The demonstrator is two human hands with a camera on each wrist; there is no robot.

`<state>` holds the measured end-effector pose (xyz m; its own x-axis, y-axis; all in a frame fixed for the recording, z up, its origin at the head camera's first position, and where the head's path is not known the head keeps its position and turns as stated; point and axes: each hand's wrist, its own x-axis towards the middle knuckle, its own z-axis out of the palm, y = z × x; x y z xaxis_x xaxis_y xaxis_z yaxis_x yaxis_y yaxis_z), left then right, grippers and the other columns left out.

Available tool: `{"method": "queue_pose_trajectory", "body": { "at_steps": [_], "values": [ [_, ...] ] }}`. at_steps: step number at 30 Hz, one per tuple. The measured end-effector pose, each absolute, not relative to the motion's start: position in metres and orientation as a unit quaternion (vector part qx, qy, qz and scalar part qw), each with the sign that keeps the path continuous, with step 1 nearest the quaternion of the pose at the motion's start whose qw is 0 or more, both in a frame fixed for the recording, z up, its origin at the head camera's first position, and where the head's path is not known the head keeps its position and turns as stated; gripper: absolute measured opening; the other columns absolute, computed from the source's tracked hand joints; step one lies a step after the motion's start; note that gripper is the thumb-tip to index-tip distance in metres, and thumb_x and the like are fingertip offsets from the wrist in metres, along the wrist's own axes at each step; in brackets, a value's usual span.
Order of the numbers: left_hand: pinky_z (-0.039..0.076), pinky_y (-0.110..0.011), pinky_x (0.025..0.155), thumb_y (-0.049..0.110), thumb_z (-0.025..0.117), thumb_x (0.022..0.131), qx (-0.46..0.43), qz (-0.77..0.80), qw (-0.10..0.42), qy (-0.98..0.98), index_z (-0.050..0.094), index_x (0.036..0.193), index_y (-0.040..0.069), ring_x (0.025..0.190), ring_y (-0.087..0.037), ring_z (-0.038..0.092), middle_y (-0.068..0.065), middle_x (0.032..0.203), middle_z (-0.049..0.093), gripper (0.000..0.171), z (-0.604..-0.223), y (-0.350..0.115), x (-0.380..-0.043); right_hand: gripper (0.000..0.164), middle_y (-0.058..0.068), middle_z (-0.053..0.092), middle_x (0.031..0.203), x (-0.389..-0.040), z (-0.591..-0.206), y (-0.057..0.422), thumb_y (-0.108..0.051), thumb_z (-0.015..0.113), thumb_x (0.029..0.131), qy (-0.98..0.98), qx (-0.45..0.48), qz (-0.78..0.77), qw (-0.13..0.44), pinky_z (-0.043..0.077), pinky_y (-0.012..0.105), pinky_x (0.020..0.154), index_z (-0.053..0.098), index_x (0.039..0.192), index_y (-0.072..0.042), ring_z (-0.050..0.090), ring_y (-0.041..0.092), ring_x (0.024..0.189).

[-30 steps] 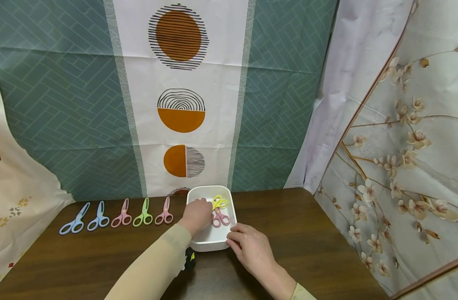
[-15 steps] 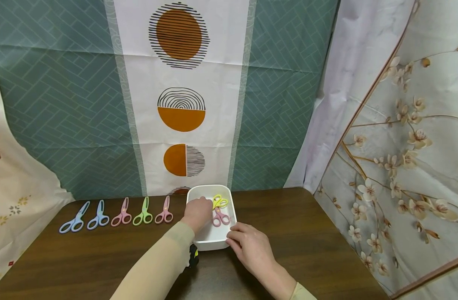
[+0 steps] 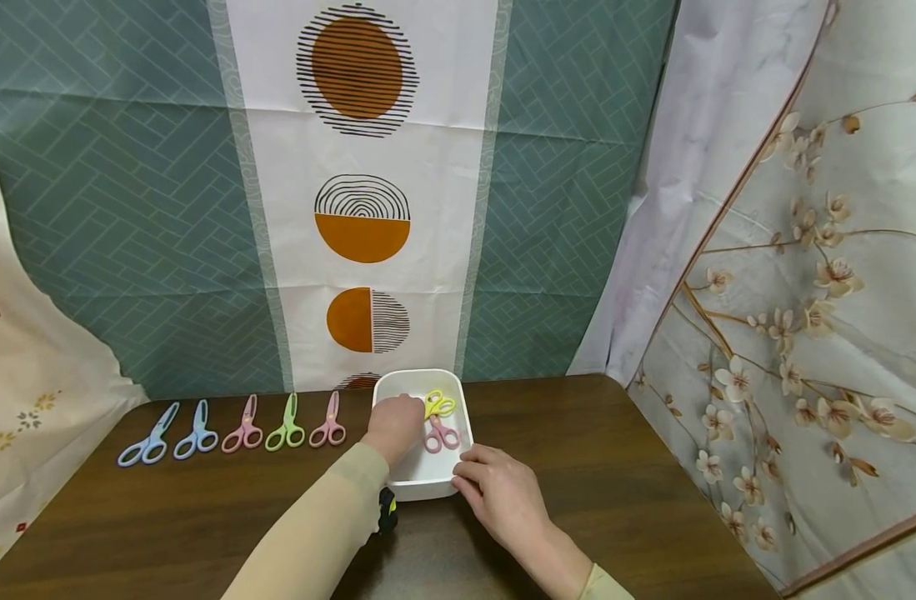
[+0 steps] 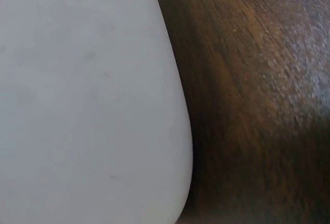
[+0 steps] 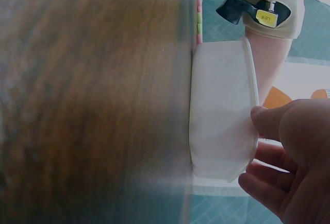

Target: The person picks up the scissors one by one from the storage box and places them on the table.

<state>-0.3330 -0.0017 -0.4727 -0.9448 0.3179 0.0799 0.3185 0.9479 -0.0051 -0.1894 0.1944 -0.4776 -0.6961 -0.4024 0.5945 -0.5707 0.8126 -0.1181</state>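
Observation:
In the head view a white plastic box (image 3: 426, 492) stands on the table. Inside it lie yellow-handled scissors (image 3: 444, 407) and pink-handled scissors (image 3: 447, 438). My left hand (image 3: 397, 425) reaches down into the box's left half, just beside both pairs; its fingers are hidden, so I cannot tell what they hold. The left wrist view is filled by the box's outer wall (image 4: 93, 100) above the wood. My right hand (image 3: 503, 492) grips the box at its near right corner, thumb at the front, fingers along the right side. That thumb (image 5: 268, 121) touches the rim in the right wrist view.
Left of the box, several scissors lie in a row, handles toward me: large blue scissors (image 3: 144, 450), smaller blue scissors (image 3: 197, 442), pink scissors (image 3: 242, 437), green scissors (image 3: 285, 435) and more pink scissors (image 3: 327, 432). A patterned curtain (image 3: 367, 208) hangs behind the brown table (image 3: 578, 467).
My left forearm has shifted slightly right, and the left hand has turned a little inside the box. The right hand, the box and the scissors in view have stayed put.

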Motion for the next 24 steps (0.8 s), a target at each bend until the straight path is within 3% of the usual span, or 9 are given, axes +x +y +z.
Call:
{"method": "queue_pose_trajectory", "body": {
  "at_steps": [15, 24],
  "values": [
    [0.063, -0.05, 0.089, 0.009, 0.069, 0.104, -0.157, -0.027, 0.044, -0.986, 0.079, 0.107, 0.004, 0.091, -0.032, 0.074, -0.014, 0.097, 0.075, 0.012, -0.4667, -0.0033, -0.3293, 0.007, -0.008, 0.075, 0.107, -0.1897, -0.478, 0.194, -0.022, 0.09, 0.093, -0.906, 0.271, 0.146, 0.29, 0.062, 0.036, 0.079, 0.084, 0.096, -0.022, 0.072, 0.014, 0.097],
    [0.063, -0.052, 0.084, 0.004, 0.07, 0.1, -0.175, -0.081, 0.086, -0.978, 0.075, 0.102, 0.0, 0.086, -0.034, 0.073, -0.015, 0.09, 0.072, 0.006, -0.4659, -0.0086, -0.3251, 0.009, -0.007, 0.075, 0.109, -0.1893, -0.4782, 0.1948, -0.021, 0.092, 0.092, -0.903, 0.275, 0.149, 0.295, 0.062, 0.038, 0.081, 0.084, 0.095, -0.022, 0.073, 0.015, 0.099]
  ]
}}
